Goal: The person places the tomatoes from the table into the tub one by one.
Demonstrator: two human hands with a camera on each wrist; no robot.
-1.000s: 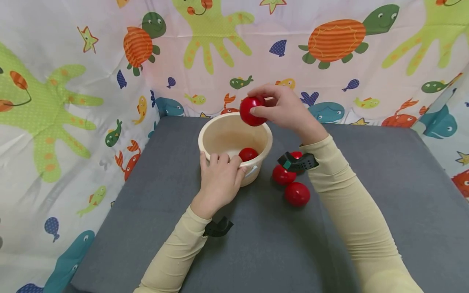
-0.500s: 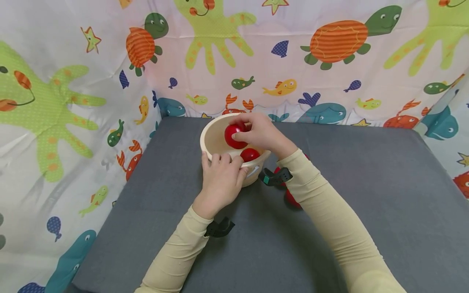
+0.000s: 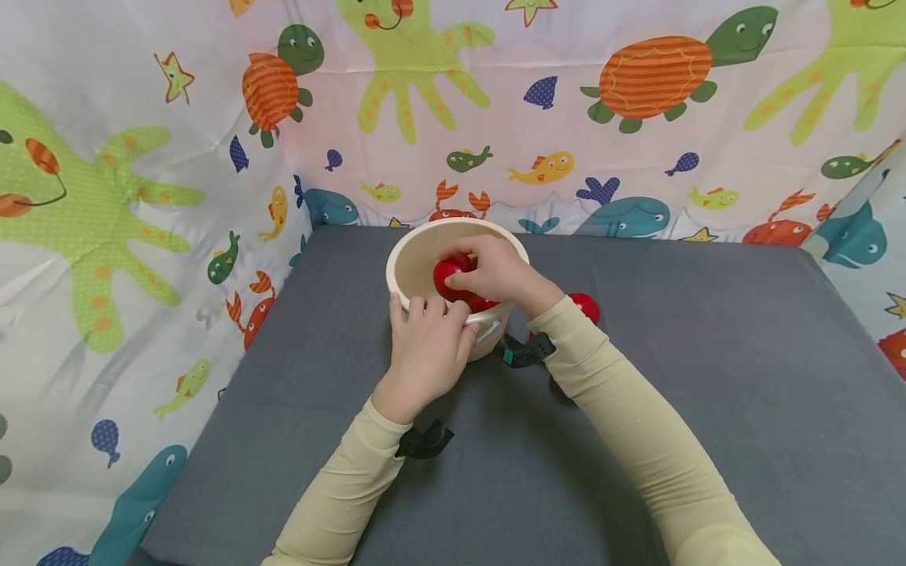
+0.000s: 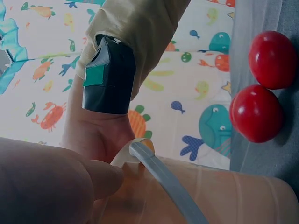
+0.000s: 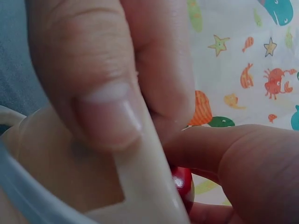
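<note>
Your right hand (image 3: 495,269) pinches one ball (image 3: 444,277) (of two visible) in one bucket (image 3: 410,267). Your left hand (image 3: 426,346) grips its near rim (image 3: 488,315).

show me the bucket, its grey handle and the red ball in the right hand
Bucket (image 3: 419,259): head view, on its bare inner wall.
Grey handle (image 4: 168,184): left wrist view, midway along its visible length.
Held red ball (image 3: 443,270): head view, on its uncovered surface.

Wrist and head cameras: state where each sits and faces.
Head: head-worn, facing forward and down at the bucket; left hand, right hand, sleeves show.
Left wrist: on that wrist, facing the bucket's side; both hands, right sleeve show.
Right wrist: on that wrist, facing the bucket's rim; parts of both hands show.
Wrist views share: bucket, patterned cloth.
</note>
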